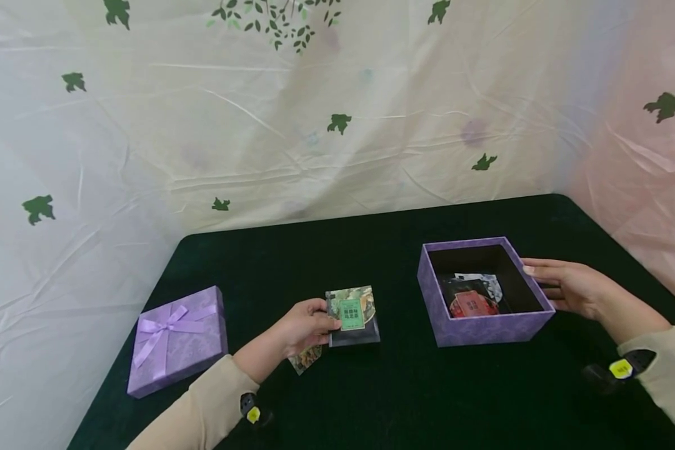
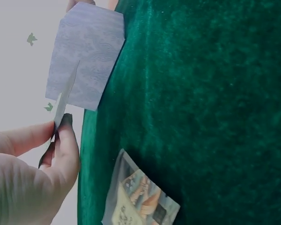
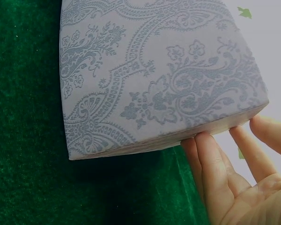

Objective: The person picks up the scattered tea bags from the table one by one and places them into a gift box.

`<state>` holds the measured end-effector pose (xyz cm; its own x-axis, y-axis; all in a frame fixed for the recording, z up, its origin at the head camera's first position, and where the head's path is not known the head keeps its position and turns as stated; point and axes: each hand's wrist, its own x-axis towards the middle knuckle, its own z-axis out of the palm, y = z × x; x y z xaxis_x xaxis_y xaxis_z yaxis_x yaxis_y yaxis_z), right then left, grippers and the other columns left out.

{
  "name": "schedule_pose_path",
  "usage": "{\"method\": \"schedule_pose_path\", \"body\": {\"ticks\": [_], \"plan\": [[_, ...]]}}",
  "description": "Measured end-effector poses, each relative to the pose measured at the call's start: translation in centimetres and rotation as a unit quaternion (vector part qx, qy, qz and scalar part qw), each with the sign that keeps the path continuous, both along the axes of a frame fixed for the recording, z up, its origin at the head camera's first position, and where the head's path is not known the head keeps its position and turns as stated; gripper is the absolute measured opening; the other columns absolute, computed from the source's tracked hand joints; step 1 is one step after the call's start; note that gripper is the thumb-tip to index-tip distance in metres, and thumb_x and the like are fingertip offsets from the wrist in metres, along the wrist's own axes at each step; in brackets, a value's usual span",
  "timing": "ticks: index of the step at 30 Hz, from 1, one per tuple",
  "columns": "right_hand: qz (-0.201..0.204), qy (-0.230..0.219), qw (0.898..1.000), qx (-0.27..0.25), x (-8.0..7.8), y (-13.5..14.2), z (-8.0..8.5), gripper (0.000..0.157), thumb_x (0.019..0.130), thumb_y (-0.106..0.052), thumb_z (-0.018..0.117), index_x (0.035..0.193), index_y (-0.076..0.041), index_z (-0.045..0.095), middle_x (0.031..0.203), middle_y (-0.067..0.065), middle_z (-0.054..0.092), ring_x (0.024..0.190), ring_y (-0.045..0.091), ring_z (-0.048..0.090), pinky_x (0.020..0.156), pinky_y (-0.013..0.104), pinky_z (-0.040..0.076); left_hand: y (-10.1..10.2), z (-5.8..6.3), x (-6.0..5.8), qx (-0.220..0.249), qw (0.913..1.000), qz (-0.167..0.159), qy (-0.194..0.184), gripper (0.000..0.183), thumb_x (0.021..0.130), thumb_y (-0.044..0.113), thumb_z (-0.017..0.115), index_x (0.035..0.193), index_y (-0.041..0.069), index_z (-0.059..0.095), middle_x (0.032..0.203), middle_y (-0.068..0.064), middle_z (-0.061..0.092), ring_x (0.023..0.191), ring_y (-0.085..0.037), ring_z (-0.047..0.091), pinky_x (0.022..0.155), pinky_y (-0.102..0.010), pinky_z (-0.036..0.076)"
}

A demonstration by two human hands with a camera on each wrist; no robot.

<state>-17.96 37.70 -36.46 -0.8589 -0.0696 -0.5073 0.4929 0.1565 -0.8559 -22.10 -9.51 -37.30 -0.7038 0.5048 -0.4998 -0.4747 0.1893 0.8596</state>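
Note:
My left hand (image 1: 306,328) pinches a flat packet with a green label (image 1: 352,314) between thumb and fingers. In the left wrist view this packet (image 2: 65,101) is seen nearly edge-on, raised over the cloth. Below that hand, partly hidden by it, a second picture packet (image 1: 306,360) lies on the table. To the right stands an open purple patterned box (image 1: 484,331) with a dark inside. Within it lie a packet with a red label (image 1: 474,304) and a grey-white one behind. My right hand (image 1: 579,287) touches the box's right side, its fingers fairly straight along the wall.
The purple lid with a ribbon bow (image 1: 177,344) lies at the left of the dark green cloth-covered table (image 1: 405,400). A pale fabric backdrop (image 1: 371,169) with green bird shapes stands behind and at both sides.

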Motion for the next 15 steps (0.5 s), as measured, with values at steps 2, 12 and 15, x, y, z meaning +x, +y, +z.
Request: {"method": "schedule_pose_path", "body": {"ticks": [2, 12, 15], "plan": [[0.0, 0.0, 1.0, -0.002, 0.0, 0.0, 0.0, 0.018, 0.098, -0.038, 0.05, 0.089, -0.051, 0.058, 0.093, -0.018, 0.063, 0.092, 0.011, 0.06, 0.081, 0.033, 0.053, 0.1, 0.1, 0.0, 0.01, 0.9999, 0.0, 0.0, 0.018, 0.092, 0.002, 0.055, 0.109, 0.007, 0.051, 0.107, -0.008, 0.062, 0.092, -0.014, 0.065, 0.085, -0.031, 0.054], [0.002, 0.0, 1.0, -0.005, 0.1, 0.3, -0.1, 0.018, 0.098, -0.038, 0.049, 0.09, -0.051, 0.059, 0.095, -0.018, 0.063, 0.093, 0.012, 0.059, 0.082, 0.033, 0.053, 1.5, 1.4, -0.1, 0.022, 0.9995, -0.009, 0.022, 0.025, 0.09, 0.002, 0.056, 0.114, 0.005, 0.05, 0.11, -0.009, 0.065, 0.095, -0.017, 0.066, 0.09, -0.035, 0.053], [0.004, 0.001, 1.0, -0.006, 0.1, 0.3, 0.0, 0.017, 0.098, -0.038, 0.049, 0.09, -0.051, 0.059, 0.095, -0.018, 0.063, 0.094, 0.012, 0.059, 0.083, 0.034, 0.053, 2.1, 1.7, -0.1, 0.026, 0.9991, -0.014, 0.03, 0.026, 0.09, 0.002, 0.057, 0.114, 0.005, 0.049, 0.11, -0.009, 0.066, 0.096, -0.017, 0.065, 0.091, -0.037, 0.052]]}}
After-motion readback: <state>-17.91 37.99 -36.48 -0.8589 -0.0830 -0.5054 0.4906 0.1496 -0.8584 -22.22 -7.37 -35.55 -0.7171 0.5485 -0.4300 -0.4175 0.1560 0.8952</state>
